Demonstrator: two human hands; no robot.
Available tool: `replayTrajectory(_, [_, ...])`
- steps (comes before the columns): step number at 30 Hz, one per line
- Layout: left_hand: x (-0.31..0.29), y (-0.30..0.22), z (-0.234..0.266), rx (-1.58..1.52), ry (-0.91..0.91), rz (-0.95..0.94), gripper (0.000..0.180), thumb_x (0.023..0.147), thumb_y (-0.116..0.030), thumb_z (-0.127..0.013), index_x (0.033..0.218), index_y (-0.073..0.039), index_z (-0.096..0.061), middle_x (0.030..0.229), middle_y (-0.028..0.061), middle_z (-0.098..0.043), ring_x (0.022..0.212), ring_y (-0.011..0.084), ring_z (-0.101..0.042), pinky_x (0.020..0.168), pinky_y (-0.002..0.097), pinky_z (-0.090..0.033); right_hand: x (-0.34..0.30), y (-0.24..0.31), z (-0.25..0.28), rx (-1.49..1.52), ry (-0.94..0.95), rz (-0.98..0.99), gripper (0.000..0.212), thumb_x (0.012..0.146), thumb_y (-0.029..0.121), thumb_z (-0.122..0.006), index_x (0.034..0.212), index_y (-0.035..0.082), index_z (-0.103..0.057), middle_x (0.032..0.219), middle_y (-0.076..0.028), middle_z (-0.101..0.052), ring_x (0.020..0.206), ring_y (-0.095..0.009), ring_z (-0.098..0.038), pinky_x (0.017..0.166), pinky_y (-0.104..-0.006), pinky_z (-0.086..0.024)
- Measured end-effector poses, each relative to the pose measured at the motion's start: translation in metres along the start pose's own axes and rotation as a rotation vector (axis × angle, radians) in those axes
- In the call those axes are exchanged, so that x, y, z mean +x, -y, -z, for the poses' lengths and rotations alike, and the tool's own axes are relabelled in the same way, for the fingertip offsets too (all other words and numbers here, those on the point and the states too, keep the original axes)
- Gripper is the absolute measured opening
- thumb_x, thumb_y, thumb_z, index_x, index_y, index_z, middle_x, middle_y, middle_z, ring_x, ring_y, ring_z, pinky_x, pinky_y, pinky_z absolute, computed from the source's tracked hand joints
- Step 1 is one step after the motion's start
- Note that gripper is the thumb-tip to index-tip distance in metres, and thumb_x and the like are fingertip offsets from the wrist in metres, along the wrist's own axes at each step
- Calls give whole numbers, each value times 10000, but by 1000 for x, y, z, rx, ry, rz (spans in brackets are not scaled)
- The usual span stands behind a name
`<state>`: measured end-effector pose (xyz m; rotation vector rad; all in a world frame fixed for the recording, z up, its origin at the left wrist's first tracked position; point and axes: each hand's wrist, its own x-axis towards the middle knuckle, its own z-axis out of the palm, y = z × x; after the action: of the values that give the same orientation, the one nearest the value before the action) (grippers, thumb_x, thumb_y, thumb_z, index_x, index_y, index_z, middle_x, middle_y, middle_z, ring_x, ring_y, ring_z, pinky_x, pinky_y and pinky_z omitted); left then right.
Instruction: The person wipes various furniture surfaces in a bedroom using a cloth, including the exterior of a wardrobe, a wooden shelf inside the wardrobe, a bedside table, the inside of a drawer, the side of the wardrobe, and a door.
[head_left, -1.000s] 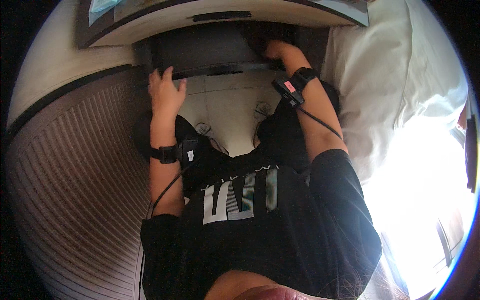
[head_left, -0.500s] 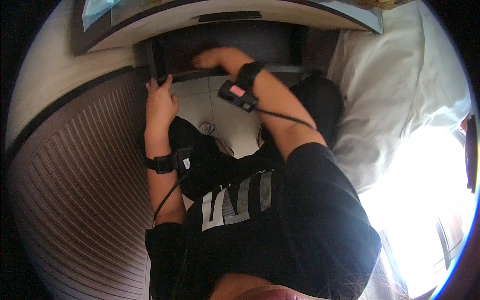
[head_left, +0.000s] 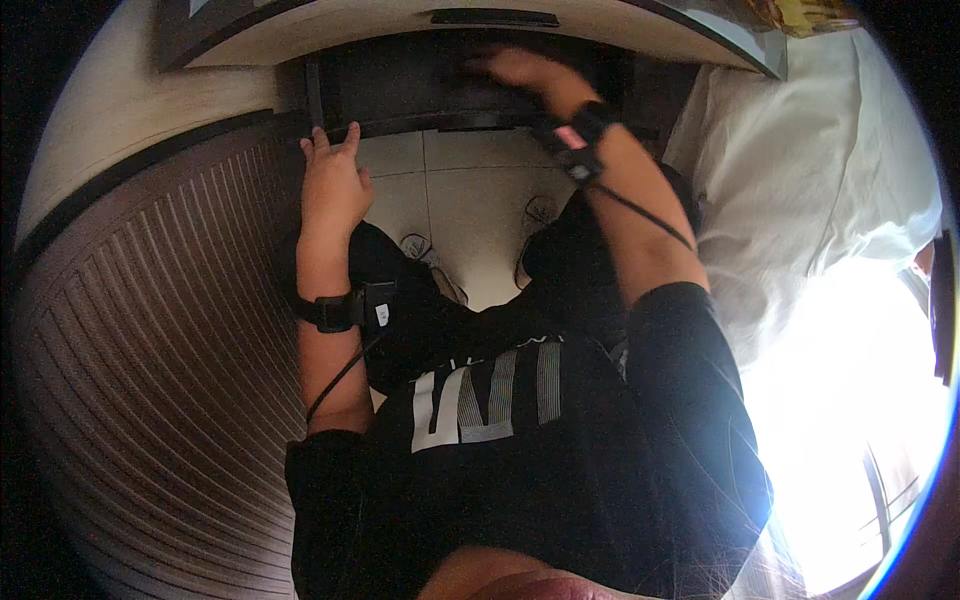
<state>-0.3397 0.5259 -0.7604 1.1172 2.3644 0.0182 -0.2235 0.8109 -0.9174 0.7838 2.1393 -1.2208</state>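
Note:
A dark open drawer (head_left: 400, 112) juts out below a pale, curved furniture front. At the drawer's front left corner is my left hand (head_left: 335, 185), its fingers stretched and spread, the tips touching the edge. My right hand (head_left: 520, 70) reaches over the drawer's dark inside, towards the back and right of the middle. Its fingertips are smeared and sink into shadow, so whether they hold anything cannot be made out. No contents show in the dark drawer.
The pale front above carries a dark handle (head_left: 495, 18). White bedding (head_left: 800, 180) bulges at the right. On the left stands a brown ribbed panel (head_left: 170, 330). Pale floor tiles (head_left: 465, 190) show between my feet, and a yellowish package (head_left: 800, 15) sits at the top right.
My right hand has swept to the right and further back over the drawer. My left hand stays at the front left corner. The view has shifted slightly.

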Motion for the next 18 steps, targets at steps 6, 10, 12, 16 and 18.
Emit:
replayTrajectory(6, [-1, 2, 4, -16, 32, 17, 580, 792, -93, -588, 1337, -161, -402, 1367, 316, -261, 1272, 463, -255, 990, 465, -361, 1, 91, -56, -276, 42, 329, 505, 905, 405, -421, 1339, 147, -400, 1445, -106, -262, 1314, -294, -266, 1072, -400, -238])
replayTrajectory(10, [-6, 5, 2, 27, 69, 7, 561, 803, -102, -578, 1334, -155, -407, 1348, 321, -293, 1257, 464, -285, 991, 452, -364, -37, 9, 2, -416, -227, 1, 578, 881, 448, -447, 1346, 111, -381, 1452, -122, -235, 1329, -308, -223, 1081, -416, -212])
replayTrajectory(12, [-3, -2, 2, 43, 86, -6, 555, 806, -106, -576, 1333, -153, -410, 1339, 324, -306, 1249, 468, -295, 991, 449, -365, -58, -37, 34, -521, -334, -170, 617, 869, 469, -459, 1349, 92, -371, 1456, -130, -221, 1336, -315, -202, 1086, -423, -199])
replayTrajectory(16, [-2, 5, -4, 61, 66, -12, 556, 802, -107, -583, 1330, -131, -412, 1322, 342, -315, 1233, 489, -304, 984, 455, -373, -49, -10, 21, -722, -168, -290, 700, 830, 491, -513, 1347, 46, -356, 1448, -151, -228, 1339, -329, -188, 1087, -430, -196])
replayTrajectory(18, [-7, 8, -5, 68, 51, -8, 561, 797, -106, -589, 1329, -122, -412, 1319, 348, -314, 1229, 496, -305, 981, 458, -376, -42, 26, -6, -903, -37, -225, 722, 794, 450, -580, 1336, 25, -362, 1425, -170, -269, 1324, -337, -218, 1081, -435, -214])
